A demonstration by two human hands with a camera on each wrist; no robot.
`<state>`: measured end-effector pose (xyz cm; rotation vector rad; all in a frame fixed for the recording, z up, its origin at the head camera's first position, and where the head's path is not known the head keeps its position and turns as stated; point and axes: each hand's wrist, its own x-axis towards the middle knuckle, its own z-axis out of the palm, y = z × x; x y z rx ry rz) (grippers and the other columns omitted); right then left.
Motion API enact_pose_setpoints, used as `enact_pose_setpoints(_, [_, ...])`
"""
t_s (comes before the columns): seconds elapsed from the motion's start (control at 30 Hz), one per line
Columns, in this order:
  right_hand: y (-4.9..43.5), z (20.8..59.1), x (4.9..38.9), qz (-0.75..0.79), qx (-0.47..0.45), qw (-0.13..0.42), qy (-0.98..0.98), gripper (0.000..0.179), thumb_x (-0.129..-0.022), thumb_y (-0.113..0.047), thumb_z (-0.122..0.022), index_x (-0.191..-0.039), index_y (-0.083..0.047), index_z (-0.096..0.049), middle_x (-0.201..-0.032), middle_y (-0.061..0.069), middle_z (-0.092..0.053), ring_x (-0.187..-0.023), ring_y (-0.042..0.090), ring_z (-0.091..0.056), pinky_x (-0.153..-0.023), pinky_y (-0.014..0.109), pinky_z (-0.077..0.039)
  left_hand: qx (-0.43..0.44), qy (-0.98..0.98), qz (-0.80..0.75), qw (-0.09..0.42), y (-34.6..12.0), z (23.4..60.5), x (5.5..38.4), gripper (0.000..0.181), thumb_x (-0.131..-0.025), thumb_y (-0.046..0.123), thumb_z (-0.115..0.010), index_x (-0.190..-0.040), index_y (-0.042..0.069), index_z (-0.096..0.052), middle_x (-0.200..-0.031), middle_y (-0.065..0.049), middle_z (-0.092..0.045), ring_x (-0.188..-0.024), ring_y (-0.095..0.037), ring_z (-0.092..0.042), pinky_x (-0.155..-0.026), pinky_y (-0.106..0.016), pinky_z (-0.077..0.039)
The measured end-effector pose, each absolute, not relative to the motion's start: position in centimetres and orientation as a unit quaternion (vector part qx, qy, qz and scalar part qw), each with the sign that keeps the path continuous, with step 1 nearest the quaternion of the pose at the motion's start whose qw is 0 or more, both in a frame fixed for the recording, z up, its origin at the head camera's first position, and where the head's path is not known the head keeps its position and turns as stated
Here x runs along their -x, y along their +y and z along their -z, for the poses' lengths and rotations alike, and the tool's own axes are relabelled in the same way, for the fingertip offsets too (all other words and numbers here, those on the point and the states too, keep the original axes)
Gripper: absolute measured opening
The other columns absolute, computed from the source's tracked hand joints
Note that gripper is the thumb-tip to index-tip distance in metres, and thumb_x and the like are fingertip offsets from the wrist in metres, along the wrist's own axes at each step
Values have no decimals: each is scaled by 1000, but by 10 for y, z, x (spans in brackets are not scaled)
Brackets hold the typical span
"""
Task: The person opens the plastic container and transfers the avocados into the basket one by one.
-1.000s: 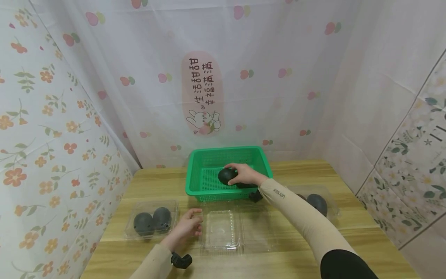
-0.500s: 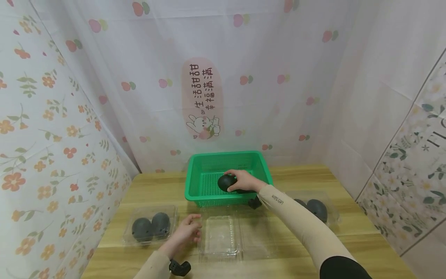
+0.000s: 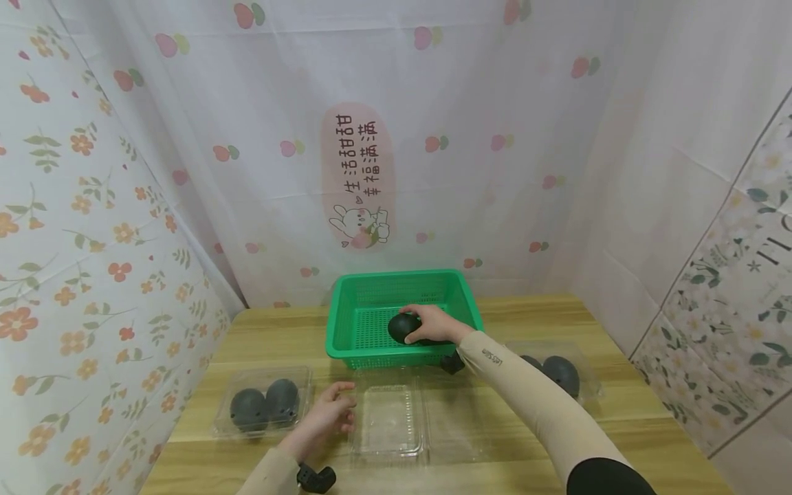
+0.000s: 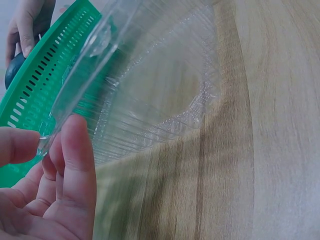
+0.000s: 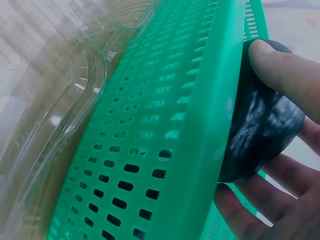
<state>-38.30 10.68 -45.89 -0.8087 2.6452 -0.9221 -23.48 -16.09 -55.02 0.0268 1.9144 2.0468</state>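
Note:
My right hand (image 3: 433,323) grips a dark, smooth, round fruit (image 3: 403,328) at the near right of the green basket (image 3: 339,322). In the right wrist view, the thumb lies on top of the fruit (image 5: 260,115), with the other fingers along its far side and below. Another dark shape in the basket is mostly hidden under that hand. My left hand (image 3: 331,412) is at the left edge of an opened clear plastic clamshell box (image 3: 390,419). In the left wrist view, thumb and fingertip pinch the rim of the clamshell box (image 4: 165,95).
On the left stands a lidded clear box (image 3: 225,419) with two dark fruits (image 3: 282,400) in it. A similar box (image 3: 581,357) with dark fruits (image 3: 562,375) stands at right, partly behind the right sleeve. A patterned curtain (image 3: 482,206) hangs behind the wooden table (image 3: 278,344).
The head view has tilted slightly, so the table and basket appear a little lower. Both hands keep nearly the same places, and the right hand holds the dark fruit throughout.

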Motion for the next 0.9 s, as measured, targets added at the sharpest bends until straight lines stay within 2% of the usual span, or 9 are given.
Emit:
enact_pose_setpoints(0.5, [110, 463, 384, 308, 275, 109, 904, 65, -79, -21, -81, -137, -13, -52, -126, 16, -57, -106, 29, -58, -85, 44, -50, -2, 680, -715, 165, -159, 552, 236, 47, -93, 0, -49, -134, -11, -30, -82, -6, -47, -65, -15, -51, -55, -26, -51])
enact_pose_setpoints(0.9, [111, 464, 385, 297, 271, 113, 908, 66, -80, -20, -80, -139, -7, -50, -123, 16, -58, -104, 29, -59, -84, 43, -50, 6, 680, -714, 168, -159, 550, 237, 46, -93, 0, -49, -134, -10, -31, -85, -8, -46, -66, -15, -52, -55, -27, -51])
